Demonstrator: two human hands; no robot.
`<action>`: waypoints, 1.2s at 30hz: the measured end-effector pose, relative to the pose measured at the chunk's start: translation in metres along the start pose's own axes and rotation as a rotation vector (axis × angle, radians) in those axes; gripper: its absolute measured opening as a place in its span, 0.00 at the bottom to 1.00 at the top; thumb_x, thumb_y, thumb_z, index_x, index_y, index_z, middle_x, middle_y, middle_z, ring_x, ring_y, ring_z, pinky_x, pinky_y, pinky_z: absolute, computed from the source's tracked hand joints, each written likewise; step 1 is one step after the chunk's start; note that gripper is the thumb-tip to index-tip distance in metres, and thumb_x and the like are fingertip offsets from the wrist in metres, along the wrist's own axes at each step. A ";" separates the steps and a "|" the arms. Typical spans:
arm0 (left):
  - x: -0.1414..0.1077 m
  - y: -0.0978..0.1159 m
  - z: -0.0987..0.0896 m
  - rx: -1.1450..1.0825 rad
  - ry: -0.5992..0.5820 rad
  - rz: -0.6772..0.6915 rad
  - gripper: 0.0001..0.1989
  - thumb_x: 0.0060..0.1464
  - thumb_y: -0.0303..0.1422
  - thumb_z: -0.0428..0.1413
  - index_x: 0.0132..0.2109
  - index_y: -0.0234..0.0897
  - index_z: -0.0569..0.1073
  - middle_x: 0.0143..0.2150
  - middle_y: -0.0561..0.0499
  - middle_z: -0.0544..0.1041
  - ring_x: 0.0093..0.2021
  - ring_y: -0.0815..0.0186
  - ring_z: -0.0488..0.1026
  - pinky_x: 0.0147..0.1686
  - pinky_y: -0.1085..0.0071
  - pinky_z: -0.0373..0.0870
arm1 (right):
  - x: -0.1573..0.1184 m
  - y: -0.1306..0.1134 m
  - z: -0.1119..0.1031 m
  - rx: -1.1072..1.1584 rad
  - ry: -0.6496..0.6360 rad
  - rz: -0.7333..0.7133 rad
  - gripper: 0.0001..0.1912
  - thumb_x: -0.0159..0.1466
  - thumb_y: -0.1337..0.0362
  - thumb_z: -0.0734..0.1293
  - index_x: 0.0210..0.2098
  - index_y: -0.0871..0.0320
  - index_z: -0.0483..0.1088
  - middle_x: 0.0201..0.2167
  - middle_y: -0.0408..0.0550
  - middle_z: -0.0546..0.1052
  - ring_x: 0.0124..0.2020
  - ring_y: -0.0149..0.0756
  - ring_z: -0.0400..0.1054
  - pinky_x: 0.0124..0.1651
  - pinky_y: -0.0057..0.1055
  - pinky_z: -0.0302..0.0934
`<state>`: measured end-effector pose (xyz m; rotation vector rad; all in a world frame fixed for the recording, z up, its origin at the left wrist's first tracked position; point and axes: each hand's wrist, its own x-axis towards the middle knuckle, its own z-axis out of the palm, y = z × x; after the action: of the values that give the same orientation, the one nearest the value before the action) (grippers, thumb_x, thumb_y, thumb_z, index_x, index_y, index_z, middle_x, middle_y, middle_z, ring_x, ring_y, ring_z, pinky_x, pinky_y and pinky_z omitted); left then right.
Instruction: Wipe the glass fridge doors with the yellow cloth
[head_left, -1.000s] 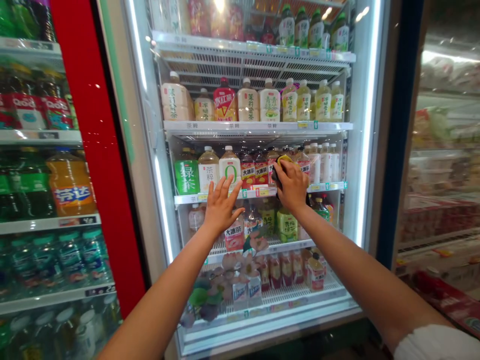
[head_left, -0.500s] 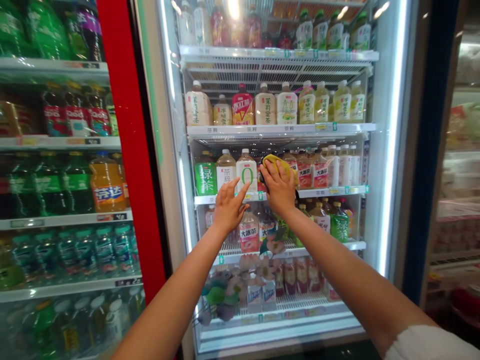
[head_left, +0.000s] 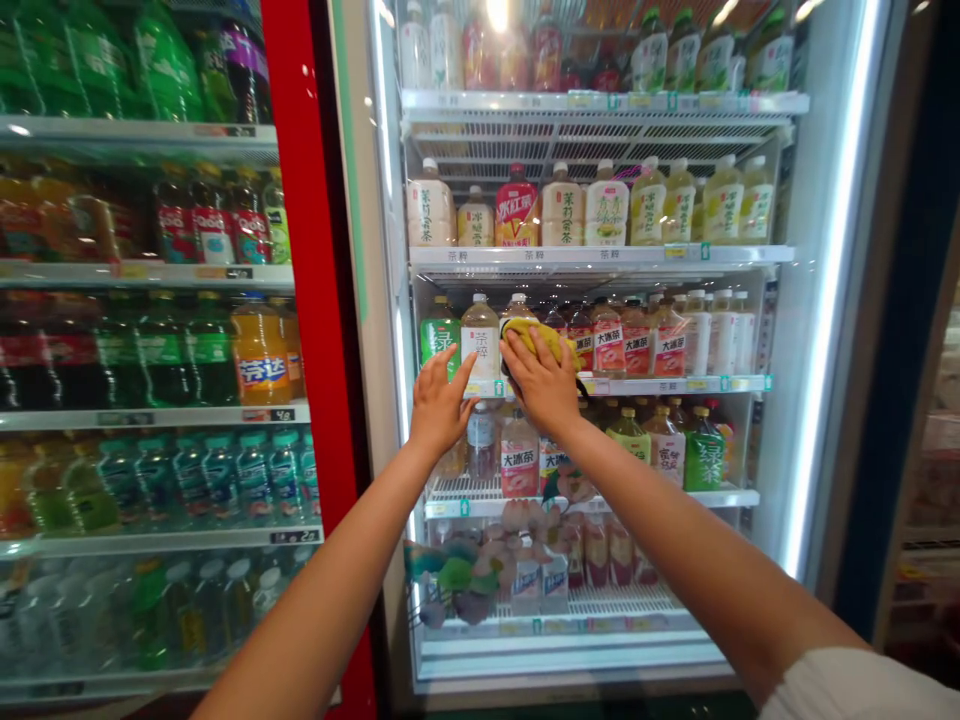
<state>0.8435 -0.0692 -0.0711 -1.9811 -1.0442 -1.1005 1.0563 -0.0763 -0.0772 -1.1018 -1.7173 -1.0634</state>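
Against the glass door [head_left: 592, 275] of a lit drinks fridge, my right hand [head_left: 541, 382] presses a yellow cloth [head_left: 541, 340] with a dark edge. The fingers lie over the cloth at the height of the middle shelf. Behind it, a bottle with a white cap [head_left: 517, 303] is mostly covered. To the left, my left hand [head_left: 441, 402] is raised at the glass with spread fingers and holds nothing. A white-labelled tea bottle [head_left: 478, 335] and a green-labelled bottle [head_left: 439, 325] show behind its fingertips.
A flower decoration [head_left: 480, 570] overlaps the lower part of the door. Several rows of bottles fill the shelves behind the glass. A red frame [head_left: 319, 300] separates another drinks fridge on the left. A bright light strip [head_left: 832, 290] runs down the right side.
My right hand has slid the cloth left across the glass, over the bottle marked 0. My left hand has shifted slightly left relative to the shelves. The view has turned left.
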 end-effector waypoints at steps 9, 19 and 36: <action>-0.013 -0.040 -0.020 0.091 0.028 -0.075 0.32 0.61 0.39 0.55 0.71 0.44 0.61 0.73 0.38 0.58 0.73 0.44 0.53 0.71 0.43 0.47 | 0.001 -0.009 0.006 -0.021 -0.033 -0.081 0.29 0.73 0.68 0.57 0.71 0.43 0.57 0.72 0.40 0.61 0.74 0.44 0.49 0.73 0.57 0.41; -0.034 -0.072 -0.033 0.129 0.013 -0.143 0.31 0.62 0.38 0.54 0.70 0.39 0.62 0.72 0.35 0.59 0.73 0.44 0.53 0.72 0.43 0.45 | 0.007 -0.034 0.017 0.023 -0.125 -0.381 0.29 0.73 0.68 0.58 0.70 0.38 0.57 0.71 0.34 0.63 0.74 0.38 0.51 0.75 0.53 0.42; -0.048 -0.105 -0.044 0.127 0.041 -0.151 0.37 0.58 0.32 0.56 0.72 0.33 0.55 0.71 0.37 0.62 0.72 0.45 0.55 0.72 0.45 0.47 | 0.079 -0.106 0.034 0.086 -0.128 -0.310 0.26 0.75 0.68 0.54 0.70 0.46 0.59 0.73 0.41 0.58 0.75 0.47 0.47 0.73 0.62 0.41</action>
<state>0.7205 -0.0703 -0.0784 -1.7967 -1.2273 -1.1192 0.9276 -0.0525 -0.0382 -0.8836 -2.0648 -1.1116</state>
